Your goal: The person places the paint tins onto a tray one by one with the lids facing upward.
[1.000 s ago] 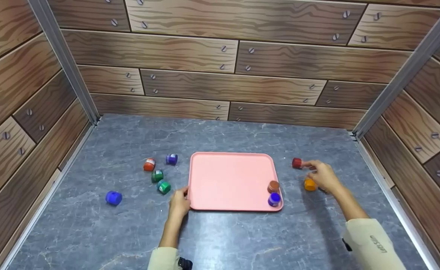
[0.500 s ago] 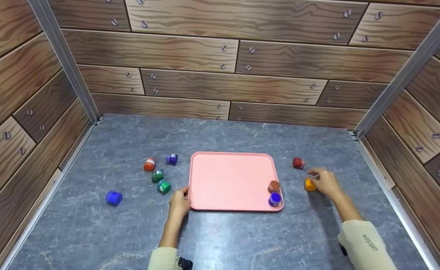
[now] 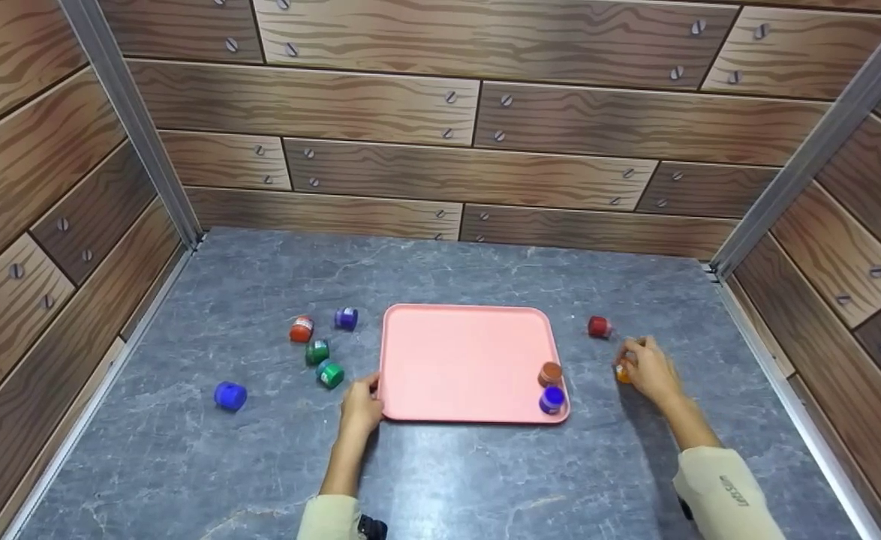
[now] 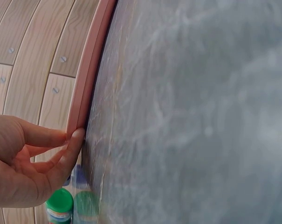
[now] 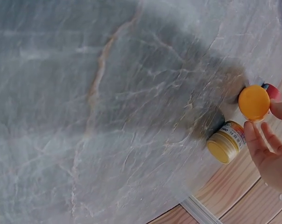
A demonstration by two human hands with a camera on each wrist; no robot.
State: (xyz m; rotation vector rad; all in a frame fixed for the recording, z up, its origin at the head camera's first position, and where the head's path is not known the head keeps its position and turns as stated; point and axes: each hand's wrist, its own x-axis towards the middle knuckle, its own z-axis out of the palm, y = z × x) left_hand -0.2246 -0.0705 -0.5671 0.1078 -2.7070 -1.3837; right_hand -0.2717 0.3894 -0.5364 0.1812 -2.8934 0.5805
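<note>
One tray (image 3: 459,360), bearing two jars (image 3: 551,400), is pinched by the left grip (image 3: 361,409). One orange jar (image 5: 254,102) is pinched by the right grip (image 3: 652,371).

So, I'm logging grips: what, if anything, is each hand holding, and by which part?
The left hand pinches the pink tray by its rim at the near left corner. The right hand apparently pinches the orange jar at its lid.
</note>
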